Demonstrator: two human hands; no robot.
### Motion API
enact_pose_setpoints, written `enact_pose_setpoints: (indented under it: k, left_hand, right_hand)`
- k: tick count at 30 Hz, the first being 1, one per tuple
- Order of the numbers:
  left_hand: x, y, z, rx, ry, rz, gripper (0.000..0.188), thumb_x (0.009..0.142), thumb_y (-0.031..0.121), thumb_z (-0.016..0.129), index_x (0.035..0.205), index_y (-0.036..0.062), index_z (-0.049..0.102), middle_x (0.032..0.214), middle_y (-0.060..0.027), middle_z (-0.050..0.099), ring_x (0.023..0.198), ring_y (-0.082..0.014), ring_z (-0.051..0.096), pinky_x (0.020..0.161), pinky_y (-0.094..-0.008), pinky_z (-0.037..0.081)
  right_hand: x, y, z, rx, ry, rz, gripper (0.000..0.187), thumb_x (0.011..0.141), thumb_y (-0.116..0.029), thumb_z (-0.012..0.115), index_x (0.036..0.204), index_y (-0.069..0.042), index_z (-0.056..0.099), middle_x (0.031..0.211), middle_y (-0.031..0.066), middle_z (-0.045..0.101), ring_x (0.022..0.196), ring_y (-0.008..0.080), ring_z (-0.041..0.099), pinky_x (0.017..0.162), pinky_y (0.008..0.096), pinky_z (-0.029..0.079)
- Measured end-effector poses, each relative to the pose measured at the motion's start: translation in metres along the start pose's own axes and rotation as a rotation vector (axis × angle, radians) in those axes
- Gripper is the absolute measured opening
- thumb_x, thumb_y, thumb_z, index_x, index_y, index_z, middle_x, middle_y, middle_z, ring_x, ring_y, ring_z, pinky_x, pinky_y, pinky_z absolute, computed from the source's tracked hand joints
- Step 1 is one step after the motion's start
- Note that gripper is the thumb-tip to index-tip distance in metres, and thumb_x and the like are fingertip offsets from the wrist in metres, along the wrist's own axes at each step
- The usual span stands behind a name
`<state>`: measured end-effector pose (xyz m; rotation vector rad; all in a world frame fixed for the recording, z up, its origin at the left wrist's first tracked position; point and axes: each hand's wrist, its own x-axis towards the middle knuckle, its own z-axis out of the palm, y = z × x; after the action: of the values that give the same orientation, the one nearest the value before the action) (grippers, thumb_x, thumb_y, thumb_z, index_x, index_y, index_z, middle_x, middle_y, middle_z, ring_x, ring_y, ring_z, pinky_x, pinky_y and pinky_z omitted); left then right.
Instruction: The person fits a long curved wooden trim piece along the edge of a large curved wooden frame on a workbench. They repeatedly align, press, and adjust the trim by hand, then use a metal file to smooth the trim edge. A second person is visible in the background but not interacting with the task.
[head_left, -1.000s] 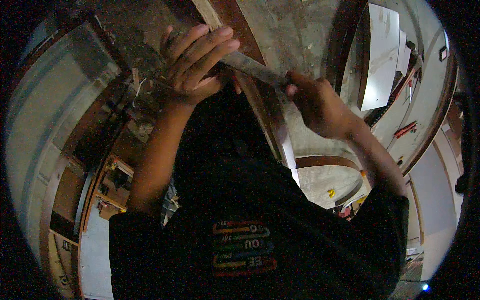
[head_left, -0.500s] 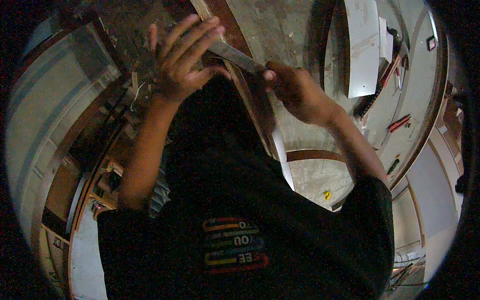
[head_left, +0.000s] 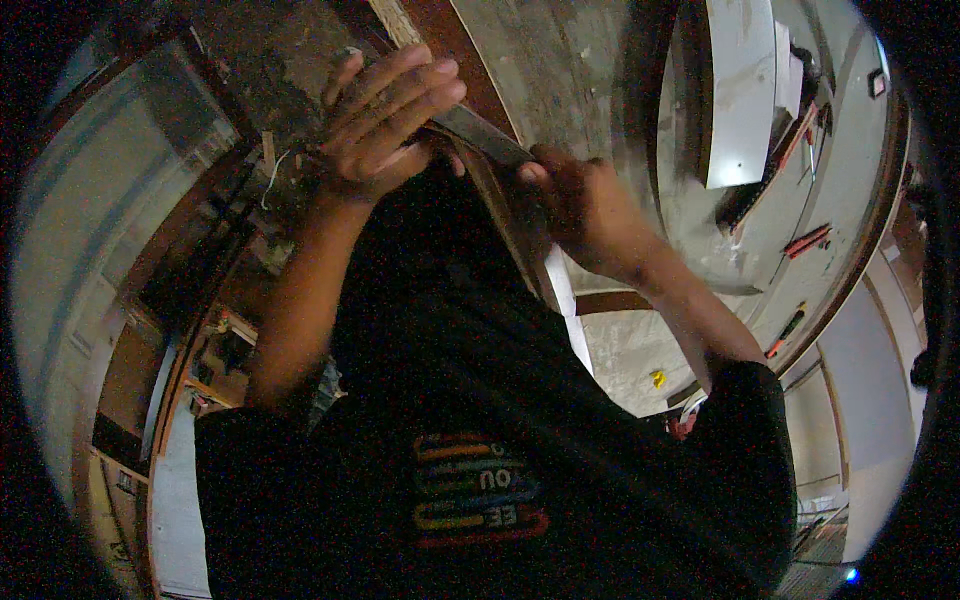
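My right hand [head_left: 600, 215] is closed around the near end of a flat grey metal file [head_left: 485, 135], its thumb along the top. The file lies slanting across the narrow edge of a long brown-faced board [head_left: 500, 200]. My left hand [head_left: 385, 125] rests over the file's far end, fingers stretched out and thumb lower down beside the board's edge. The palm and fingers hide that end of the file. Close to my body, the lower part of the board passes behind my dark shirt.
On the right, a white curved-looking panel [head_left: 740, 95] lies on a pale worktop [head_left: 560, 60]. Beyond it are a red-handled tool [head_left: 807, 241], an orange-and-black tool [head_left: 786, 330] and a small yellow piece [head_left: 658, 379]. A framed panel [head_left: 130, 170] stands at left.
Both hands and the file have shifted slightly down toward my body along the board's edge. My left fingers have come closer together over the file. The view has turned a little.
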<state>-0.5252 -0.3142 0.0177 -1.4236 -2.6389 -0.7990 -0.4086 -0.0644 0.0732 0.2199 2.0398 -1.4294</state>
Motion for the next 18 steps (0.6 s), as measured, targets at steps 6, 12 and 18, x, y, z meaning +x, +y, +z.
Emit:
enact_pose_setpoints:
  k: [6, 12, 18]
  left_hand:
    - [0.001, 0.016, 0.001, -0.067, 0.13, -0.073, 0.042, 0.083, 0.025, 0.077, 0.124, 0.0195, 0.075, 0.134, 0.0041, 0.071, 0.134, -0.0183, 0.059, 0.121, -0.0455, 0.03]
    - [0.006, 0.023, -0.008, -0.077, 0.133, -0.017, 0.049, 0.079, 0.027, 0.081, 0.126, 0.0205, 0.074, 0.139, 0.0049, 0.066, 0.135, -0.0209, 0.056, 0.122, -0.0479, 0.031]
    - [-0.004, 0.043, -0.002, 0.058, 0.051, 0.072, 0.051, 0.076, 0.026, 0.082, 0.126, 0.024, 0.075, 0.131, 0.0083, 0.066, 0.129, -0.0171, 0.055, 0.12, -0.049, 0.036]
  right_hand:
    - [-0.002, 0.0, 0.025, 0.094, 0.053, 0.02, 0.041, 0.111, -0.035, 0.046, 0.103, 0.002, 0.063, 0.075, 0.0251, 0.061, 0.064, 0.0304, 0.055, 0.065, 0.0453, 0.047]
    - [-0.003, 0.01, 0.006, -0.02, -0.006, -0.007, 0.039, 0.112, -0.034, 0.047, 0.107, 0.001, 0.063, 0.072, 0.0186, 0.056, 0.067, 0.0222, 0.05, 0.065, 0.0412, 0.046]
    - [-0.019, 0.018, -0.013, -0.079, -0.018, -0.041, 0.036, 0.111, -0.032, 0.048, 0.107, 0.0, 0.063, 0.074, 0.0217, 0.058, 0.067, 0.0282, 0.054, 0.066, 0.0425, 0.046]
